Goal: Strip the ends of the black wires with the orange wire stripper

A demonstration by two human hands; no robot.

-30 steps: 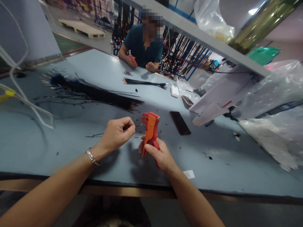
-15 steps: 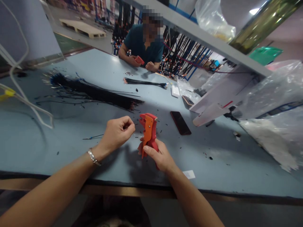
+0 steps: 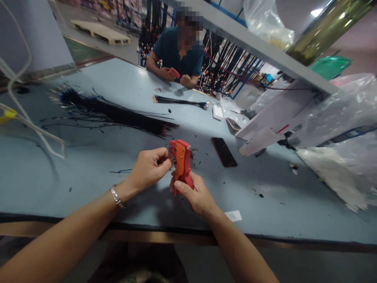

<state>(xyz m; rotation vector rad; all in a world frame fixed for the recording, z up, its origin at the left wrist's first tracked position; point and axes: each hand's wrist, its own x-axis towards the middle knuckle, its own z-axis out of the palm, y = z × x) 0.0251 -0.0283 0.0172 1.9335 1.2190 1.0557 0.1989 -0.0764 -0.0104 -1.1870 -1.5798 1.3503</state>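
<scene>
While the right hand (image 3: 197,192) held the red-and-orange hand tool (image 3: 182,163) roughly upright above the tabletop (image 3: 265,212), its nose stood at the left hand (image 3: 150,167); contact could not be told. Right grip: closed round the handles, squeeze not readable. Left grip: thumb and forefinger pinched together, apparently on a dark wire (image 3: 126,171) whose blue-tipped end showed left of that hand; the end nearest the tool was not distinguishable. Judgement: the wire was best fed straight into the tool's mouth, pinched firmly, with fingertips clear before any squeeze. Dark scraps (image 3: 193,153) lay beyond the tool, a phone (image 3: 224,152) to its right, a thick wire bundle (image 3: 118,114) farther off.
</scene>
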